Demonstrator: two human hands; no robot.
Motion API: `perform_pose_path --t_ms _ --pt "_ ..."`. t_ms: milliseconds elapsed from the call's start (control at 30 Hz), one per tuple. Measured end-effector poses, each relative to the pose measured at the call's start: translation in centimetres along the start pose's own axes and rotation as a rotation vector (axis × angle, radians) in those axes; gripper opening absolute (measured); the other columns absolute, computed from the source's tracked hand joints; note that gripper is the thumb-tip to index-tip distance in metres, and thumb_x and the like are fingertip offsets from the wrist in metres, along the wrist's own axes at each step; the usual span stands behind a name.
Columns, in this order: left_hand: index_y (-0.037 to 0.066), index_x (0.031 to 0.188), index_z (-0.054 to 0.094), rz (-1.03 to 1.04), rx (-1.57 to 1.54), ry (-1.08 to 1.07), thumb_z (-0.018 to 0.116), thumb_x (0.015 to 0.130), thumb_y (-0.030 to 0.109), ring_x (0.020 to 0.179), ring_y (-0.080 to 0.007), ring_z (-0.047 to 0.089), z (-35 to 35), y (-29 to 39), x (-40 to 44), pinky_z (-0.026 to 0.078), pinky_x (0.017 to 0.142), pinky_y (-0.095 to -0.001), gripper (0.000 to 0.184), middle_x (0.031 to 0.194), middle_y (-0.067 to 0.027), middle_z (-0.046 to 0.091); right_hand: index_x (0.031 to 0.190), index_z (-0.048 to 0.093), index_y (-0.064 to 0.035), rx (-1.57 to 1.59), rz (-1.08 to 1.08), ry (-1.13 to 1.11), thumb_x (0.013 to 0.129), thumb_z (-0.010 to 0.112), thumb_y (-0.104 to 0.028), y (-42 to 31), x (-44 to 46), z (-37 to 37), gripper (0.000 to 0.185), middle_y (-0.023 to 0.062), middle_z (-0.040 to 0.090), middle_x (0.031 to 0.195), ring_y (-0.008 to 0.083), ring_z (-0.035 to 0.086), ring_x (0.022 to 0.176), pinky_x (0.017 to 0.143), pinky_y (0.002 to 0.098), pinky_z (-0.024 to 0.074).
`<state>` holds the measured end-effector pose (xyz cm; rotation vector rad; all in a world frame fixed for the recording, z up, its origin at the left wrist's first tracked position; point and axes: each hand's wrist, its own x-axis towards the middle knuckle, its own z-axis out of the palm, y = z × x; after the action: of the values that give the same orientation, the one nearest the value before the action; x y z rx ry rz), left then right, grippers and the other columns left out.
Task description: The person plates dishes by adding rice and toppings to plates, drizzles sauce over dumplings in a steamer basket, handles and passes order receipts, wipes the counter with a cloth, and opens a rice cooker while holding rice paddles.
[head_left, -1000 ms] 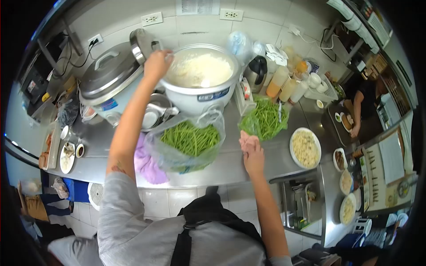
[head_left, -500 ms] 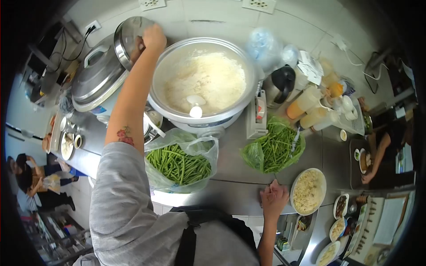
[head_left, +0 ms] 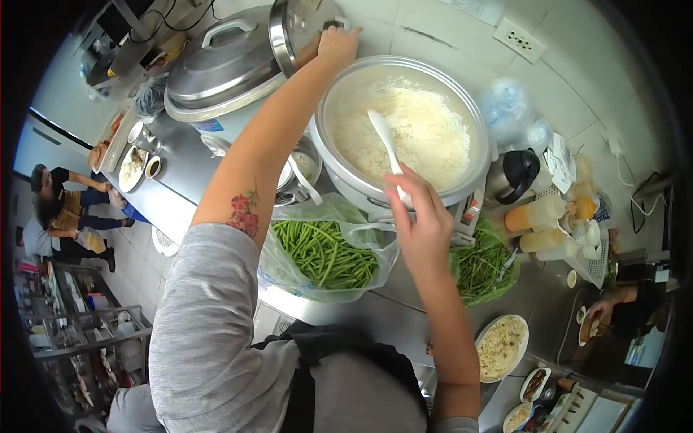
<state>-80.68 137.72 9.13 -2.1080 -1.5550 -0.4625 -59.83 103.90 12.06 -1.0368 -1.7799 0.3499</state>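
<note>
At the top of the head view, my left hand [head_left: 338, 47] grips a shiny metal lid [head_left: 281, 40], held up on edge beside the open rice cooker [head_left: 328, 137]; its grip is partly hidden. White cooked rice [head_left: 433, 130] lies in the cooker. My right hand [head_left: 422, 216] is over the cooker's near rim, its fingers closed round the handle of a white rice paddle [head_left: 382, 130]. The paddle slants over the rice, its blade towards the far side. Just below the cooker sits a clear bag of green beans [head_left: 325, 252].
A second, covered cooker [head_left: 216, 72] stands at left. To the right are a bag of greens [head_left: 484, 267], a black-topped jug [head_left: 516, 173], sauce bottles [head_left: 538, 214] and an oval dish of rice [head_left: 503, 346]. A co-worker's hand [head_left: 598, 310] is at far right; other people stand at far left.
My right hand has risen from the counter edge and taken the rice paddle, which now slants differently. My left hand still holds the lid. The view has shifted.
</note>
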Motion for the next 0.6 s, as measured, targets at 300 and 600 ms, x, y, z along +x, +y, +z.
perform_pose_path --t_ms 300,600 --pt "0.02 0.133 0.049 0.142 0.173 0.229 0.057 0.083 0.011 0.091 -0.0315 0.059 -9.1 -4.2 0.6 0.049 0.079 -0.041 0.052 0.095 -0.0171 0.061 0.091 0.069 -0.0073 0.107 -0.301 -0.024 0.074 0.07 -0.005 -3.8 -1.3 9.9 0.017 0.0174 0.06 0.116 0.0238 0.067 0.09 0.076 0.0298 0.0565" --pt "0.01 0.128 0.051 0.284 0.278 0.261 0.05 0.08 0.017 0.091 -0.0228 0.05 -13.5 -2.7 -3.8 0.039 0.077 -0.0333 0.049 0.091 -0.0101 0.056 0.095 0.069 -0.0051 0.267 -0.33 -0.308 0.073 0.069 -0.005 -4.2 -6.9 11.3 0.022 0.0186 0.06 0.116 0.0262 0.066 0.095 0.08 0.0309 0.0563"
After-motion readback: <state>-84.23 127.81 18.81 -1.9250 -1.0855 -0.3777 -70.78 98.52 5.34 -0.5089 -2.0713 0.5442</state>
